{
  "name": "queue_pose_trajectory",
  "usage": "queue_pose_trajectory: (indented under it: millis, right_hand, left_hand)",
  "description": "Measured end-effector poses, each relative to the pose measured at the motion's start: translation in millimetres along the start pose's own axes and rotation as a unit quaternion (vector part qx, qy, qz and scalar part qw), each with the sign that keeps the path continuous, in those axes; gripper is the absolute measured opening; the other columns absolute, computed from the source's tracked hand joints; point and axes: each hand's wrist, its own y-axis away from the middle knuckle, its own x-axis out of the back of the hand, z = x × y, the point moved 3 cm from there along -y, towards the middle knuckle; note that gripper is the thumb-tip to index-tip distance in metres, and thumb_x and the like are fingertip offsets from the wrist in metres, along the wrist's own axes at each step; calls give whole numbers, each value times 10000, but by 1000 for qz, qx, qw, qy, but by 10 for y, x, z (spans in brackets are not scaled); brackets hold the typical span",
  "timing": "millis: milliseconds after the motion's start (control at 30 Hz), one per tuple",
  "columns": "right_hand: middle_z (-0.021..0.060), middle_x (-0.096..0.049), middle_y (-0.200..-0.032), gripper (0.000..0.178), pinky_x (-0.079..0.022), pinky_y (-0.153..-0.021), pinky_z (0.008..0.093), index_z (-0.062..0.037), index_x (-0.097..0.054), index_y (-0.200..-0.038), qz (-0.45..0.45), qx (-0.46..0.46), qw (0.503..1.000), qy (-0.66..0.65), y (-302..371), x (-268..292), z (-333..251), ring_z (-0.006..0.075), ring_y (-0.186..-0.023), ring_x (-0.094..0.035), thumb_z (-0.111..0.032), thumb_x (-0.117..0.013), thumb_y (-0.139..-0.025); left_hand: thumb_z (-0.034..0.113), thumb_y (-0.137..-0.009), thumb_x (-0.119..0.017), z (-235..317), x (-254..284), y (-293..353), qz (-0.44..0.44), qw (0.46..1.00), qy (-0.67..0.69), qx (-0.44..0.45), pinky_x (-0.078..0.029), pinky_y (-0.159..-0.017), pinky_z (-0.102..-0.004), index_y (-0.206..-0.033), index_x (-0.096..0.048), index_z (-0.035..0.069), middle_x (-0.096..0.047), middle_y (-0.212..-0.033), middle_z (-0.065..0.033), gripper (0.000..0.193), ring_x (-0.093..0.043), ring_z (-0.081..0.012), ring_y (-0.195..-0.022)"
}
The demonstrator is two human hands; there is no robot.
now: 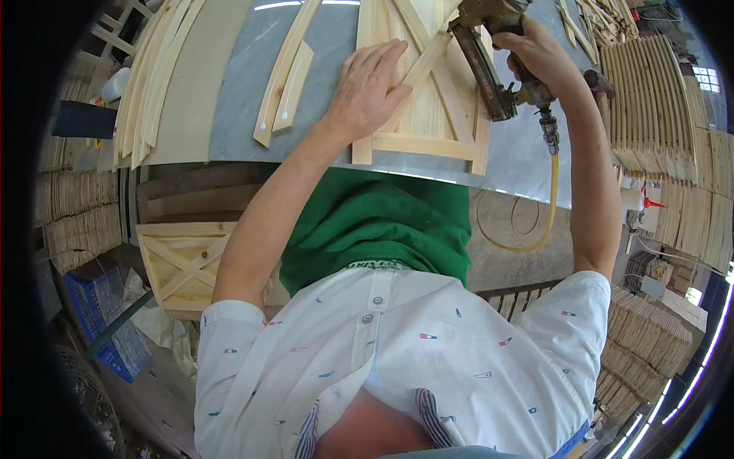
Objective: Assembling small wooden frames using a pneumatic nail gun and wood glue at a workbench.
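A pale wooden panel [417,144] with a frame and crossed diagonal strips lies on the grey worktop [237,115]. My left hand [368,88] rests flat on its left side, fingers stretched out and thumb apart. In my right hand [539,57] is an air nail gun [480,73], its long magazine slanting over the panel's right edge. Whether its nose touches the wood I cannot tell. A yellow air hose [552,203] hangs from its fitting. Left of my left hand lie a long wooden strip [277,88] and a shorter strip [296,83], with white glue-like blobs near their ends.
More long strips [162,69] lie on the worktop's left end. Tall stacks of slatted wood [646,107] stand at the right, near a bottle with a red nozzle [633,200]. Below left are another cross-braced panel [180,268] and a blue crate [107,325].
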Motion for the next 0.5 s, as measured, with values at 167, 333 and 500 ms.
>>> queue_pose_trajectory:
  millis: [167,333,500]
  right_hand:
    - [26,-527,-606,209,-414,-476,232,-9,-549,-938,-12,33,999,-34,250,-23,-219,89,-515,-520,-199,-597,-865]
    - [21,-520,-606,185,-383,-463,237,2,-535,-921,-56,41,995,-66,916,-168,-431,79,-513,-500,-167,-591,-868]
    - [19,-514,-609,173,-373,-458,241,6,-528,-923,-112,38,990,-79,1198,-423,-470,75,-510,-490,-144,-594,-866]
  left_hand:
    - [222,-853,-563,-16,-9,-20,26,999,22,-10,-252,-1073,-409,-1374,-372,82,-472,-1315,-145,573,-399,-296,-1245]
    - [175,-858,-543,-43,-39,30,49,998,38,-29,-265,-1063,-415,-1351,-395,84,-498,-1276,-154,522,-429,-304,-1212]
    - [85,-811,-538,-71,-24,24,77,995,9,-66,-305,-1032,-414,-1288,-445,51,-534,-1241,-130,487,-473,-287,-1166]
